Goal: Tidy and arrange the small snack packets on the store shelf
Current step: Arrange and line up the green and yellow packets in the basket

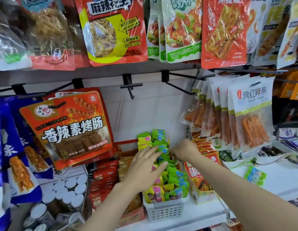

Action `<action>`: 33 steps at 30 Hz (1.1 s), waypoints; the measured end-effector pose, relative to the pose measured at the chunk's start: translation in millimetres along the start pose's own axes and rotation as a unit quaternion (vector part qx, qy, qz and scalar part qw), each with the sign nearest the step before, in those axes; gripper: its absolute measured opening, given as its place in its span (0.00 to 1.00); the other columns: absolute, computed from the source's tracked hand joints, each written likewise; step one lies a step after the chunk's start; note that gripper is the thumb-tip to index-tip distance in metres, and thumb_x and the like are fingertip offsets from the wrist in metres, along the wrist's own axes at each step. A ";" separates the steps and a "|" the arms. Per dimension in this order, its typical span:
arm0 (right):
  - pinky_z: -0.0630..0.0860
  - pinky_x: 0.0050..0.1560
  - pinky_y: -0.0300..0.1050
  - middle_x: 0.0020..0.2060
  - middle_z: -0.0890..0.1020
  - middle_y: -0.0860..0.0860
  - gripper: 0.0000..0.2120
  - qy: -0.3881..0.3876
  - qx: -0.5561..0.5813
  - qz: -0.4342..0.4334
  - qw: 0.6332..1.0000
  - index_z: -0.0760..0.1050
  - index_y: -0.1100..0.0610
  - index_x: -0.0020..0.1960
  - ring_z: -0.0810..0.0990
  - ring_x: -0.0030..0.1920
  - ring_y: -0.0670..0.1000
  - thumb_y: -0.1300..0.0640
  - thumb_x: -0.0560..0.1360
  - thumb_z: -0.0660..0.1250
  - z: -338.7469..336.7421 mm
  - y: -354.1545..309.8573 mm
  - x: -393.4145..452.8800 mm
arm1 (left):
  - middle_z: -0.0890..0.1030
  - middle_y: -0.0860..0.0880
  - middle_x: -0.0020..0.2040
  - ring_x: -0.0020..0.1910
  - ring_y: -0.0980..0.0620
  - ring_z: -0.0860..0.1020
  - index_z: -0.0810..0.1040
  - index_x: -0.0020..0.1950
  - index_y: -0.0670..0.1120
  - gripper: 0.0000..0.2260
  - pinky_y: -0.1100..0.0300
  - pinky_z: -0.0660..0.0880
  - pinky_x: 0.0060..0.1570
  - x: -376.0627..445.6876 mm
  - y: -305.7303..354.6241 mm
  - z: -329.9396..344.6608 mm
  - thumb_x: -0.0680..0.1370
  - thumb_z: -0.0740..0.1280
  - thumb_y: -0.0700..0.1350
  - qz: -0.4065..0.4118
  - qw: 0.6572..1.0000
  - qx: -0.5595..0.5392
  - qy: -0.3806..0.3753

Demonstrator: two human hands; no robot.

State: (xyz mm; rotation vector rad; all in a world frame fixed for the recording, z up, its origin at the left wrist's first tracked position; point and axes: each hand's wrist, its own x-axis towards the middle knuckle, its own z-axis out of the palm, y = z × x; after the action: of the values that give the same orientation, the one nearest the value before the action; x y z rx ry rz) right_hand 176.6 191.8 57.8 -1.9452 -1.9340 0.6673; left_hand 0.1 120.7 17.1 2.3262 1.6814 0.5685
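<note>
A white slotted basket [165, 210] on the shelf holds several small green, yellow and pink snack packets [174, 180] standing in rows. My left hand [145, 165] lies flat over the middle of the packets, its straight fingers pressing on them. My right hand [185, 150] reaches in from the right to the basket's far end, fingers curled down among the green packets; whether it pinches one I cannot tell. One loose green packet [255, 175] lies alone on the white shelf to the right.
Red packets fill a carton [199, 182] right of the basket, and red and brown packets [105, 179] stand to its left. Jars with white lids [66, 192] sit lower left. Large snack bags hang from black hooks [130, 85] above and on both sides.
</note>
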 end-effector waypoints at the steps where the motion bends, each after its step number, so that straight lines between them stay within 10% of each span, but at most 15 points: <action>1: 0.73 0.40 0.42 0.34 0.79 0.55 0.21 0.007 0.017 -0.016 1.000 0.80 0.63 0.40 0.83 0.44 0.56 0.46 0.77 0.64 -4.1 5.4 -4.3 | 0.55 0.58 0.80 0.79 0.57 0.47 0.60 0.79 0.54 0.33 0.54 0.44 0.78 -1.0 -1.8 1.4 0.78 0.49 0.70 -0.028 0.999 0.003 -0.015; 5: 0.72 0.32 0.39 0.24 0.77 0.50 0.25 -0.040 -0.016 -0.016 0.999 0.77 0.59 0.29 0.77 0.29 0.47 0.38 0.70 0.71 -8.5 24.4 -29.7 | 0.54 0.59 0.80 0.80 0.54 0.45 0.57 0.80 0.53 0.31 0.50 0.47 0.78 3.3 5.4 2.4 0.80 0.54 0.66 -0.039 0.996 0.029 -0.075; 12: 0.61 0.23 0.39 0.26 0.69 0.51 0.18 0.000 -0.089 -0.039 0.995 0.65 0.59 0.29 0.70 0.28 0.48 0.56 0.75 0.67 -0.4 17.1 -33.0 | 0.52 0.61 0.80 0.79 0.57 0.45 0.54 0.80 0.57 0.27 0.45 0.39 0.77 0.7 21.5 3.9 0.82 0.53 0.62 0.001 0.996 0.067 -0.066; 25: 0.77 0.42 0.50 0.37 0.81 0.61 0.18 0.211 -0.006 -0.105 0.972 0.76 0.61 0.41 0.80 0.39 0.62 0.51 0.82 0.58 -109.8 25.5 -87.0 | 0.52 0.61 0.79 0.80 0.54 0.47 0.56 0.79 0.58 0.22 0.48 0.39 0.77 -33.4 47.7 4.9 0.85 0.49 0.57 0.069 0.987 0.136 -0.058; 33: 0.62 0.29 0.37 0.36 0.83 0.58 0.19 0.267 0.037 -0.102 0.957 0.82 0.63 0.47 0.73 0.31 0.44 0.51 0.82 0.59 -121.1 48.6 -123.6 | 0.53 0.58 0.80 0.80 0.49 0.49 0.52 0.80 0.56 0.25 0.45 0.46 0.78 -59.9 55.1 1.4 0.84 0.50 0.59 0.005 0.987 0.137 -0.081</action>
State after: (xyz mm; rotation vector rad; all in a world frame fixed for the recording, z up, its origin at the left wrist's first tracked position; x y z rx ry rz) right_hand 285.2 79.4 146.6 -1.6301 -1.6989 0.1287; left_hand 31.8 46.3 26.4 2.4879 1.7682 0.1488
